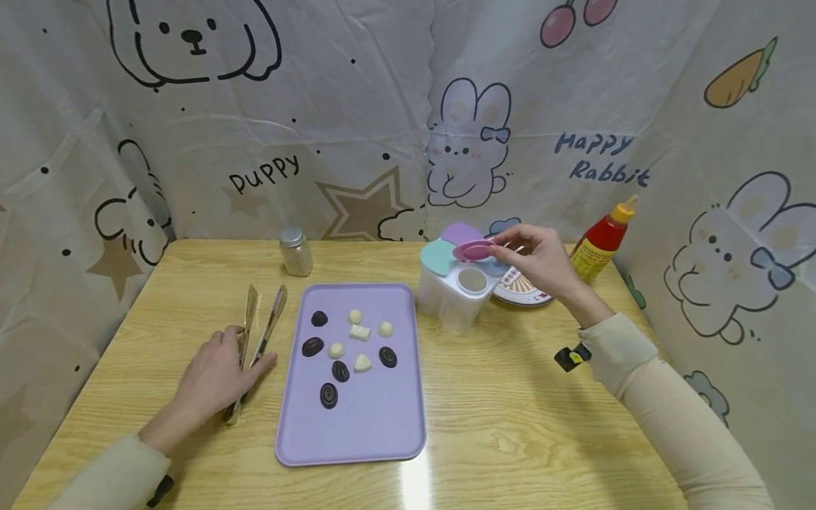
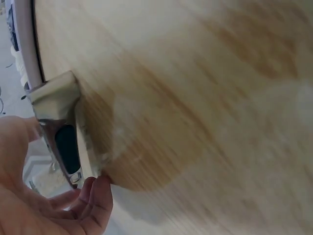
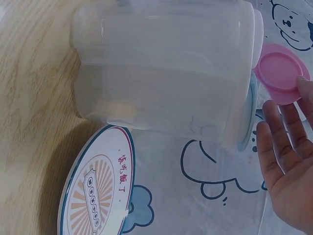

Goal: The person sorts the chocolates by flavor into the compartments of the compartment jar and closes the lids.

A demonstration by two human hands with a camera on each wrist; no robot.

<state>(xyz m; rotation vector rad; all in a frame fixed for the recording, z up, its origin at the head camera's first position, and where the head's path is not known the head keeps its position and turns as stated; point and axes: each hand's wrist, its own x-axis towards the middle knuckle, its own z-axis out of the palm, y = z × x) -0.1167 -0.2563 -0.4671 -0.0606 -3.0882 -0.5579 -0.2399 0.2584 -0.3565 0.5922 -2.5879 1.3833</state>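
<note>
My right hand pinches a pink lid by its edge, tilted up over the white multi-compartment container. Beneath that lid one round opening is uncovered. Mint, purple and blue lids cover the other compartments. In the right wrist view the pink lid shows its ringed underside between thumb and fingers. On the left, my left hand holds metal tongs lying on the table, thumb on one side and fingers on the other. The left wrist view shows the tongs' end close up.
A purple tray bears several dark and white chocolates. Behind it stands a glass shaker with a metal cap. A patterned plate lies behind the container, and a red sauce bottle stands near the back right. Printed cloth hangs around the table.
</note>
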